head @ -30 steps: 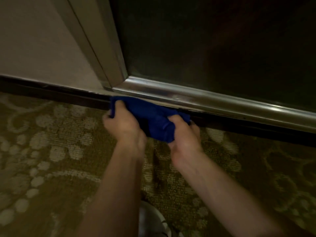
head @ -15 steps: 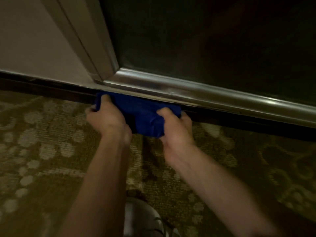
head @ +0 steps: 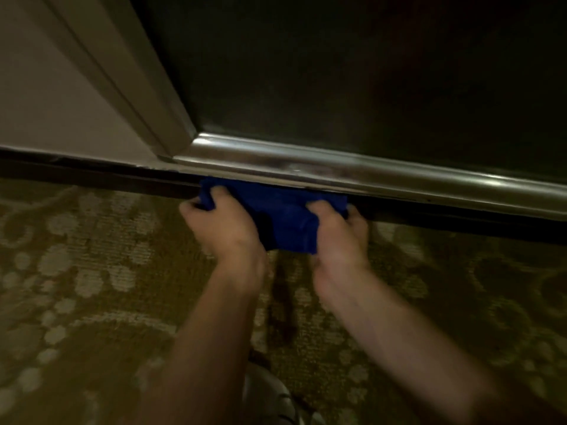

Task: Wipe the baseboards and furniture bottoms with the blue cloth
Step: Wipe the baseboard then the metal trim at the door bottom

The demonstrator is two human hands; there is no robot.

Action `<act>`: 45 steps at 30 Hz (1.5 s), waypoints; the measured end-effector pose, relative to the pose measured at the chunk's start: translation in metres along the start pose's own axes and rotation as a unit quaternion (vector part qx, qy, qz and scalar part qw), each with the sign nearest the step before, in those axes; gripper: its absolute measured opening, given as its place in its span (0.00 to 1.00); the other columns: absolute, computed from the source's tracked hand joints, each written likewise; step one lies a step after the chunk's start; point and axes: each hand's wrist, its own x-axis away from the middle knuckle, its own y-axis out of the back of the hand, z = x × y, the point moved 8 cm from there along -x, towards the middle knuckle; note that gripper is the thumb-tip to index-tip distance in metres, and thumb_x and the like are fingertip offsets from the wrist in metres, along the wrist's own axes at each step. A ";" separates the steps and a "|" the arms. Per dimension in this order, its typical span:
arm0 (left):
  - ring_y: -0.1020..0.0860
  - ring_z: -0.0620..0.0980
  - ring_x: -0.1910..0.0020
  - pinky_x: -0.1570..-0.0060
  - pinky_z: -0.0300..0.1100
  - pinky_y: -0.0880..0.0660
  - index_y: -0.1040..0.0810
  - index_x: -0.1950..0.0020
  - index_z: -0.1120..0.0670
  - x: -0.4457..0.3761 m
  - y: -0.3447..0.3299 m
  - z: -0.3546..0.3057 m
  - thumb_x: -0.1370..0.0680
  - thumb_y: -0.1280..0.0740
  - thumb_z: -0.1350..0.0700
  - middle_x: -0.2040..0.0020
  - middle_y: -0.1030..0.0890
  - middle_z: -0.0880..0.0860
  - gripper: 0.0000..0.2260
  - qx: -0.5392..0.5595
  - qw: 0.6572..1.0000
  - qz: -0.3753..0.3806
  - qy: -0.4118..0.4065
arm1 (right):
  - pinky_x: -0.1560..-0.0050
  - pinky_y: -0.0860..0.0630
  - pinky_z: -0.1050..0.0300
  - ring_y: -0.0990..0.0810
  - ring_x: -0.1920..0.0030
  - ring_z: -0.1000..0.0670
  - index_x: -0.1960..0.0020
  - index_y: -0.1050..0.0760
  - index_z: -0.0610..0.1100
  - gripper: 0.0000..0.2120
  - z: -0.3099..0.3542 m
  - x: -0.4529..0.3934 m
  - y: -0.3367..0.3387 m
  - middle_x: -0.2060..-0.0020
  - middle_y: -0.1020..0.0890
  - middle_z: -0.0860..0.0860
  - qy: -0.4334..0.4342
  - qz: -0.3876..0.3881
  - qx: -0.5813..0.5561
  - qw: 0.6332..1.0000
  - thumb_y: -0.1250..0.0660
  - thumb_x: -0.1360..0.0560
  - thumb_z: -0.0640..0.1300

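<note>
the scene was dim, with a warm yellowish cast over the patterned carpet (head: 92, 302). the brightest spots were streaks of glare along the metal trim (head: 368, 176). above it the dark panel (head: 368, 72) sank into near black with no detail. the wall (head: 46, 102) at left was evenly lit. both forearms and the lower edge were smeared by motion blur, and straight lines bowed toward the corners from the wide lens.
</note>
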 end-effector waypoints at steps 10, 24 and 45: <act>0.27 0.41 0.60 0.44 0.40 0.28 0.37 0.61 0.43 0.093 -0.057 0.048 0.21 0.35 0.57 0.60 0.29 0.42 0.15 -0.052 0.972 0.206 0.102 | 0.50 0.21 0.48 0.19 0.51 0.44 0.34 0.32 0.46 0.17 0.043 -0.018 0.096 0.50 0.20 0.45 0.059 -0.156 -0.018 0.986 0.38 0.22 0.40; 0.24 0.50 0.57 0.63 0.30 0.30 0.33 0.48 0.54 0.121 -0.078 0.071 0.19 0.39 0.57 0.57 0.26 0.49 0.03 -0.060 0.978 0.184 0.074 | 0.57 0.20 0.53 0.19 0.55 0.49 0.47 0.32 0.52 0.08 0.071 -0.017 0.120 0.55 0.22 0.51 0.092 -0.168 -0.035 0.981 0.37 0.22 0.41; 0.20 0.56 0.44 0.46 0.54 0.21 0.25 0.44 0.53 -0.140 0.068 -0.040 0.25 0.31 0.53 0.43 0.20 0.55 0.12 0.130 0.990 0.035 0.043 | 0.57 0.18 0.49 0.18 0.49 0.41 0.35 0.26 0.42 0.20 -0.093 0.011 -0.149 0.44 0.19 0.40 -0.179 0.107 0.004 0.978 0.33 0.27 0.35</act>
